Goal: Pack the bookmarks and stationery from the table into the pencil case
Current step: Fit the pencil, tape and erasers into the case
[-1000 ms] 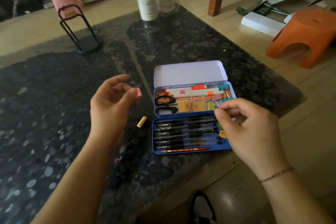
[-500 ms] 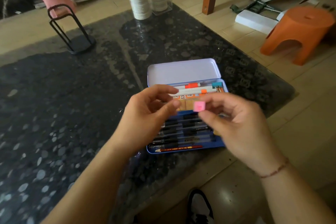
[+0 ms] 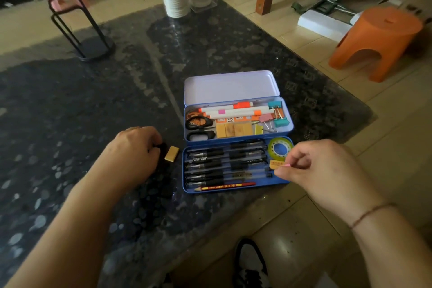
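Head view: your right hand point(image 3: 327, 170) hovers at the right end of the pencil case point(image 3: 236, 147), fingertips pinched on a small pink eraser point(image 3: 285, 165), which sits just over the front tray beside the tape roll point(image 3: 279, 147). Your left hand point(image 3: 134, 149) rests on the table point(image 3: 70, 112) left of the case, fingers curled loosely next to the yellow eraser point(image 3: 171, 153); I cannot tell whether it touches it. That eraser looks light, firm and slightly grippy, so pinch its two long sides; it should not slip.
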